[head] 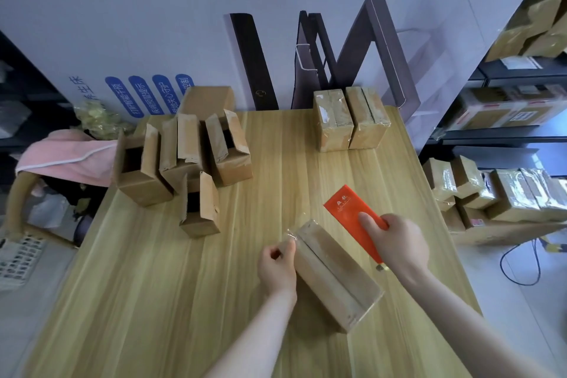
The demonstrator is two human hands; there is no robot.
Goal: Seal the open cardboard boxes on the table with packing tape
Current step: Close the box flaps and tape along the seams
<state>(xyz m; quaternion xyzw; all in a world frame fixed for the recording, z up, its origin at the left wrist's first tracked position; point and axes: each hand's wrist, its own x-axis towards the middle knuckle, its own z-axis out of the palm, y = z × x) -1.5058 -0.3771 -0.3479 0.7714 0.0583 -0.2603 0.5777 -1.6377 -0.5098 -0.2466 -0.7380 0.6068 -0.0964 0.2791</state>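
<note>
1. The table point(184, 285) is showing pale, smooth wood grain with a soft sheen.
2. The box point(334, 273) is looking like matt brown cardboard under glossy clear tape.
3. The dispenser point(352, 212) is showing smooth orange plastic.
4. The open boxes point(184, 159) are showing rough, torn cardboard edges.
5. The pink cloth point(64, 153) is looking soft.

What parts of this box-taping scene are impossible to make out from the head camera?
- Tape roll: hidden inside the orange dispenser, partly covered by the right hand.
- Far end of the box being taped: the left hand covers its corner, and the clear tape barely shows.
- Insides of the open boxes: dark, screened by raised flaps.
- Labels on shelf parcels, right edge: blurred, too small.
</note>
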